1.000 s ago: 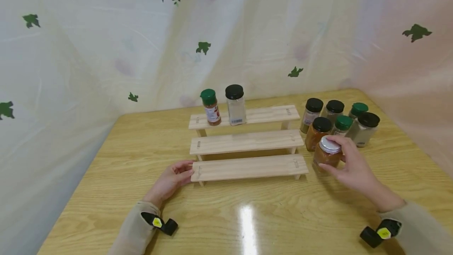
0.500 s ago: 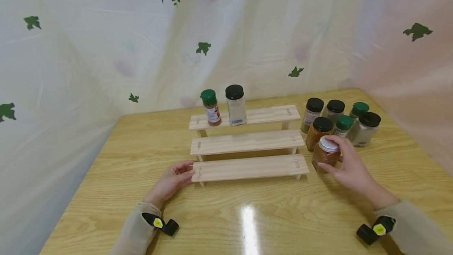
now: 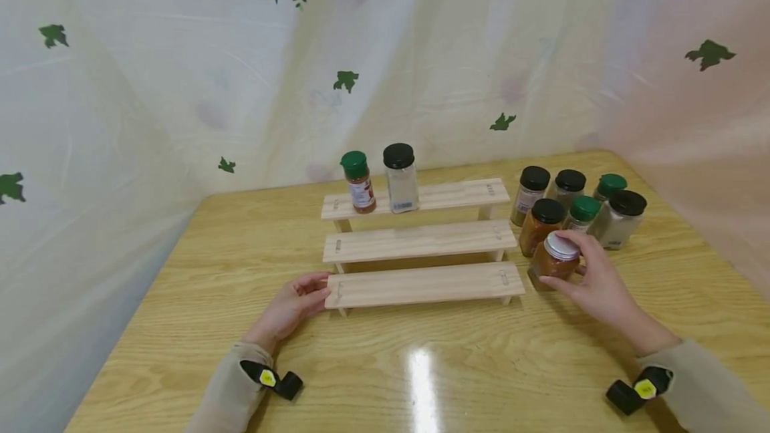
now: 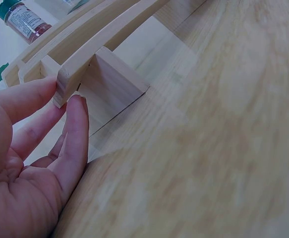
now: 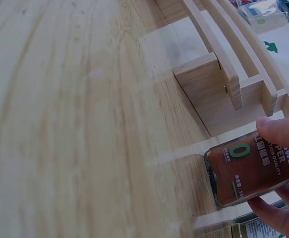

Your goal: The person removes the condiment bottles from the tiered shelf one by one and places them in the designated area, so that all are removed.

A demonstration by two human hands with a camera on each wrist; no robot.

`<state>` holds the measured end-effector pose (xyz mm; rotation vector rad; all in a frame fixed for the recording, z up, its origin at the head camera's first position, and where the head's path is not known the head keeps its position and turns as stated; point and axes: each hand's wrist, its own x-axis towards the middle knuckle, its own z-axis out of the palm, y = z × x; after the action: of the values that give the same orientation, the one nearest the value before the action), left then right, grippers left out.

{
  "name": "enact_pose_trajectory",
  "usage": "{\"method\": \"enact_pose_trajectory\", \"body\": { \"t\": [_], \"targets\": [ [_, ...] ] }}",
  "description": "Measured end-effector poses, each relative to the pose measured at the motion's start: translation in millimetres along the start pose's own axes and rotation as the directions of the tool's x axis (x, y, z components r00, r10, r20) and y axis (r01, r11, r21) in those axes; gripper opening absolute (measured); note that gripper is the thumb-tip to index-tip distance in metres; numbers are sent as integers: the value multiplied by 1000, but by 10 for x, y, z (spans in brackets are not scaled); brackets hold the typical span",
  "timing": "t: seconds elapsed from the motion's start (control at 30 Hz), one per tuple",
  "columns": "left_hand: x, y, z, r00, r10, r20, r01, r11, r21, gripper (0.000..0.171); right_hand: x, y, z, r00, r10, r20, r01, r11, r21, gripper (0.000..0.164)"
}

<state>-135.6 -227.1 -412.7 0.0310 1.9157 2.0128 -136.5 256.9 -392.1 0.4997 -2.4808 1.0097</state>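
Note:
My left hand [image 3: 291, 306] pinches the left end of the front board of a three-step wooden spice rack [image 3: 421, 284], thumb above and fingers below in the left wrist view. Off the rack's right end, my right hand [image 3: 598, 282] holds a square glass spice jar [image 3: 552, 267] with a silver lid and red-brown powder. Thumb and fingers grip its sides, and the jar leans slightly. Its printed label [image 5: 256, 166] faces the right wrist camera. On the top step stand a green-capped spice bottle [image 3: 361, 194] and a taller black-capped clear jar [image 3: 402, 182].
Behind the right hand stands a cluster of several spice jars, among them an orange-filled jar [image 3: 534, 234], a pale black-lidded jar [image 3: 616, 222] and a green-capped jar [image 3: 582, 214]. A white curtain [image 3: 271, 85] with leaf prints hangs behind the wooden table [image 3: 240, 239].
The silver-lidded jar's base has shifted slightly left in my right hand's grip, and the right forearm has moved a little left. My left hand stays at the rack's end.

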Motion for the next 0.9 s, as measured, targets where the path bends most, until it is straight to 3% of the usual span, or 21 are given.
{"method": "enact_pose_trajectory", "body": {
  "t": [0.3,0.7,0.9],
  "targets": [
    [-6,-23,2,1000,8,1,-8,1000,-29,28,-7,48,-12,999,-32,-13,31,998,-53,80],
    [-8,-11,3,1000,-1,-5,1,1000,-15,31,3,19,-4,997,-68,-32,68,997,-27,80],
    [-5,3,6,1000,-5,-8,5,1000,-19,31,39,-21,-83,999,-23,-27,23,1000,-10,80]
  ]
}}
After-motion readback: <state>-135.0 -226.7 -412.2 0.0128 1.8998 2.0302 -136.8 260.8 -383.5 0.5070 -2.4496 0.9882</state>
